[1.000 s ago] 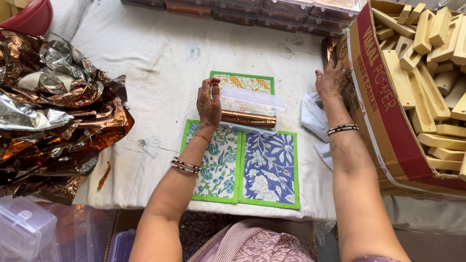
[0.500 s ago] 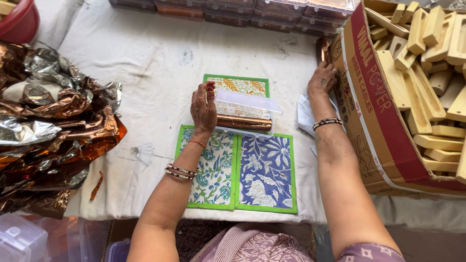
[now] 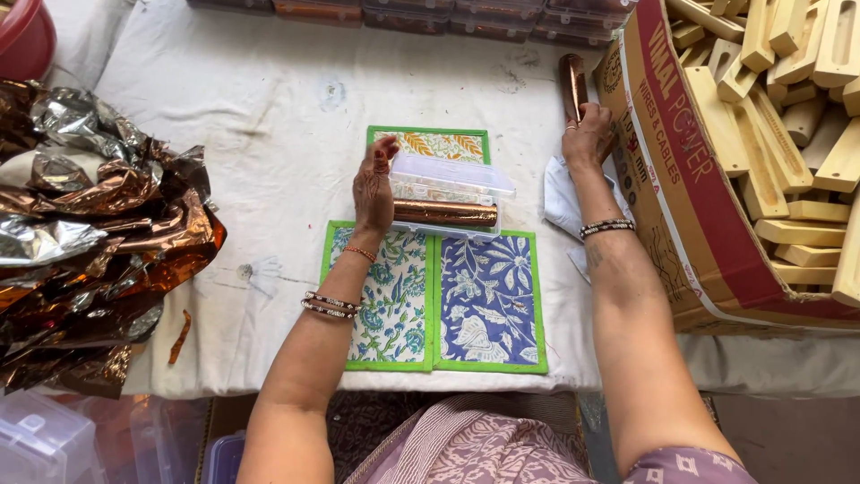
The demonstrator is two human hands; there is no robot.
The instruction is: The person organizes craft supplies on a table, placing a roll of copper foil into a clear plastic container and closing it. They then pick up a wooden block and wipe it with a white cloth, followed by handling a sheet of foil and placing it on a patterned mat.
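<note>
A clear plastic box (image 3: 452, 186) lies open on green-edged printed cloth mats (image 3: 439, 296), with a copper foil-wrapped roll (image 3: 445, 213) resting in its front. My left hand (image 3: 374, 185) rests against the box's left side, fingers on its edge. My right hand (image 3: 589, 136) reaches to the far right and closes around the lower end of a second copper-wrapped roll (image 3: 571, 82) lying beside the cardboard carton. A white cloth (image 3: 563, 199) lies under my right wrist.
A large cardboard carton (image 3: 681, 188) full of pale wooden blocks (image 3: 788, 108) fills the right side. Crumpled copper and silver foil (image 3: 90, 242) is heaped at the left. Closed plastic boxes (image 3: 403, 13) line the far edge. A red bowl (image 3: 25, 36) sits at the far left.
My right hand has moved from the carton's side onto the second copper roll. My left hand stays at the box. The view has shifted a little.
</note>
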